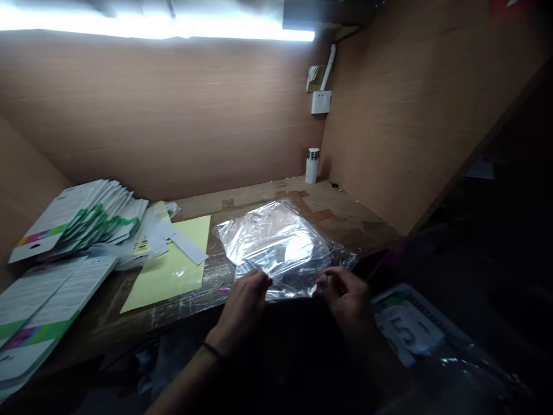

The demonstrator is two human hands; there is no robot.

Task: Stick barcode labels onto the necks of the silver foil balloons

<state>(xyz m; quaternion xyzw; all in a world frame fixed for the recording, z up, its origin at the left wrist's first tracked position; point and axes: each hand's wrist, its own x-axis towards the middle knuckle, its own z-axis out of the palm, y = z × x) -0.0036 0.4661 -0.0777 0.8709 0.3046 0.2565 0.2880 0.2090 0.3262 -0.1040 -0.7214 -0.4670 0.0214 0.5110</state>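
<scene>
Clear, shiny plastic bags (268,230) lie flat in front of me at the table's front edge, with a small pale label showing through. My left hand (247,294), a dark band at its wrist, is closed at the near left part of the plastic, fingers curled on its edge. Over at the near right corner, my right hand (348,294) has thumb and fingers pinched on the plastic edge. Shadow partly hides the right fingertips. Left of the bags is a yellow sheet (173,279) with a white paper strip (190,248) on it.
Printed white and green cards (82,216) are heaped at the left, with more card stacks (56,300) nearer me. A white bottle (311,167) stands in the back corner below a socket (321,102). Low at the right is a bin (406,294) with packaged items.
</scene>
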